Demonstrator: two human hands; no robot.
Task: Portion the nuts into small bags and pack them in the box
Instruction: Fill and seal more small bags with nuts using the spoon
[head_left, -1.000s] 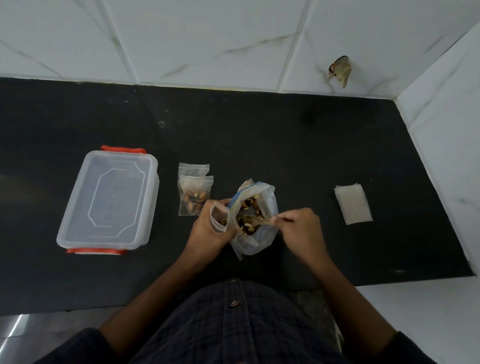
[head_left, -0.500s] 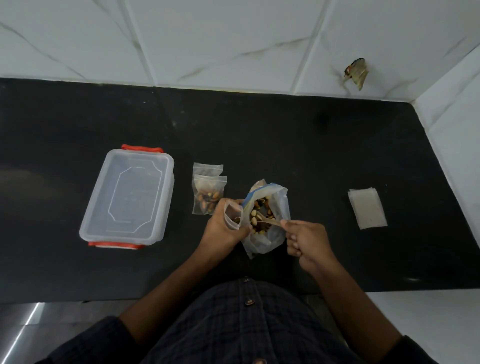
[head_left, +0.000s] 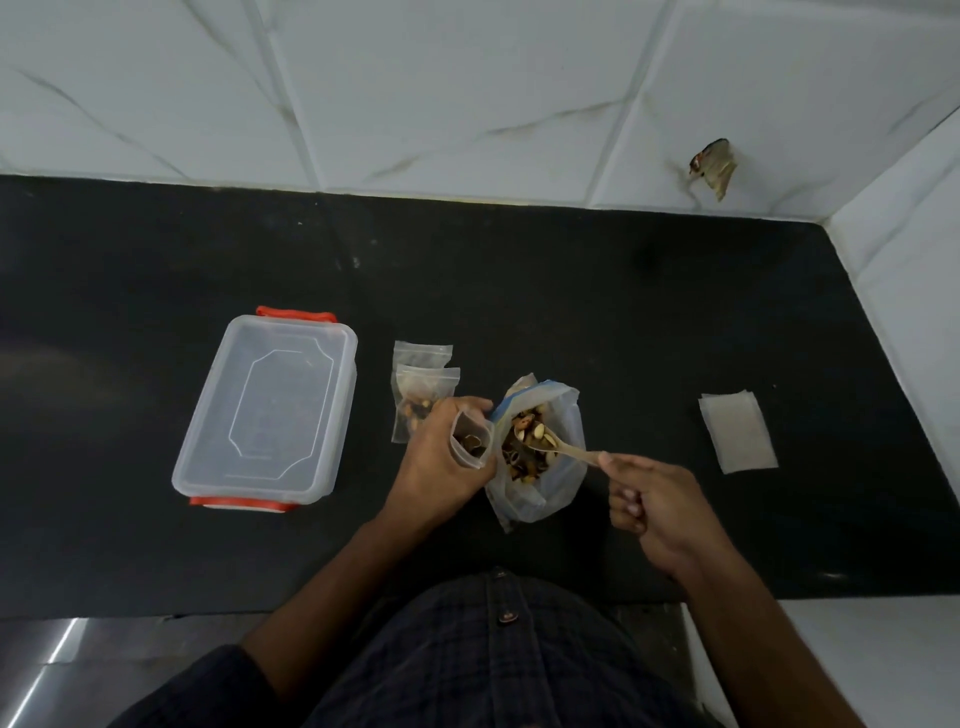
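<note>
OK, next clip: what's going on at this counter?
A person is portioning nuts. The left hand holds a small bag open, a few nuts already inside. The right hand holds a spoon dipped into the large bag of nuts standing beside it. Two filled small bags lie to the left, next to the plastic box, whose lid is still on. A stack of empty bags lies to the right.
</note>
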